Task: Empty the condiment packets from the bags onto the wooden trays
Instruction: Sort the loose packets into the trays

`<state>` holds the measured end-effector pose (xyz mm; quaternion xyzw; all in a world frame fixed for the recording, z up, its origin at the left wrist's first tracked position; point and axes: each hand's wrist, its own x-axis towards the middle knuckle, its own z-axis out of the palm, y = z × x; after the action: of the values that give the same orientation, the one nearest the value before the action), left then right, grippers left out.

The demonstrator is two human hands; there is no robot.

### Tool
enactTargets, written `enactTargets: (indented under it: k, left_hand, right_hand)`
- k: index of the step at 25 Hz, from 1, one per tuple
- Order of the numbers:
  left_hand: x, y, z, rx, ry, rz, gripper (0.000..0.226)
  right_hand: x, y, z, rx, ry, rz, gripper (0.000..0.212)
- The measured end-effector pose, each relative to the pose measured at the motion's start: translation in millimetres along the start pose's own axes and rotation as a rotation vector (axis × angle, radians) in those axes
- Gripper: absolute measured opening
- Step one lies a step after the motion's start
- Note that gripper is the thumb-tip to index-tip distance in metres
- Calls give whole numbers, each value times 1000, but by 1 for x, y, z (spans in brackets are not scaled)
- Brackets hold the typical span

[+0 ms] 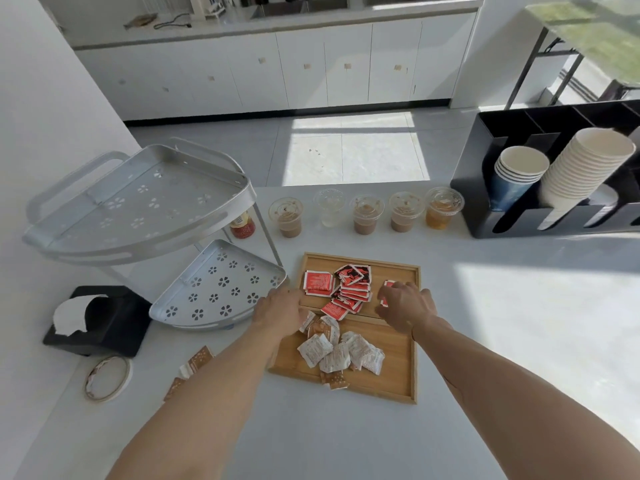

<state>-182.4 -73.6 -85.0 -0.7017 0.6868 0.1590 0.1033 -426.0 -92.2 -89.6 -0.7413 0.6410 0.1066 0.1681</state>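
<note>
Head cam, looking down at a white counter (pixel 485 323). 2 wooden trays sit end to end in the middle. The far tray (pixel 398 268) has a heap of red packets (pixel 346 289), some overlapping each other, one lying flat a bit to the left of the pile. The near tray (pixel 391 379) holds white packets (pixel 332 351) with a few brown ones mixed in, and 1 brown packet (pixel 337 379) sits at its front-left part.

The left hand (pixel 282 311) is down at the left edge where the 2 trays meet, knuckles up. Its fingers are tucked underneath, so I can't tell if it's gripping anything. The right hand (pixel 403 306) is over the right side of the far tray with fingers curled, pinching a red packet (pixel 388 285) that pokes out at the fingertips.

A couple more brown packets (pixel 197 362) lie on the counter left of the near tray, partly behind the left forearm.

Other stuff: a 2-tier silver corner rack (pixel 145 202) on the left, a black napkin holder (pixel 100 320) with a white napkin in it, a roll of tape (pixel 107 377), 5 lidded plastic cups (pixel 365 214) in a row behind the trays, and a black cup organizer (pixel 485 202) on the right with stacked paper cups (pixel 585 164).
</note>
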Motion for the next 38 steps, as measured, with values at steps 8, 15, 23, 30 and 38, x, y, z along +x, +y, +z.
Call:
enactTargets:
  k: [8, 15, 23, 30, 38]
  left_hand:
    - [-89, -116, 4, -79, -372, -80, 48]
    - [-148, -226, 14, -38, -378, -186, 45]
    - [-138, -266, 37, -53, -251, -128, 54]
    - [-119, -239, 76, 2, -34, -139, 39]
    - [-114, -241, 87, -294, 4, -244, 38]
  right_hand:
    - [-55, -66, 4, -184, -154, -123, 35]
    - [-64, -178, 18, -194, -241, -253, 37]
    - [-57, -268, 53, -122, -121, -256, 47]
    - [-50, -313, 94, -12, -74, -126, 49]
    - [-43, -332, 113, 151, -15, -24, 40]
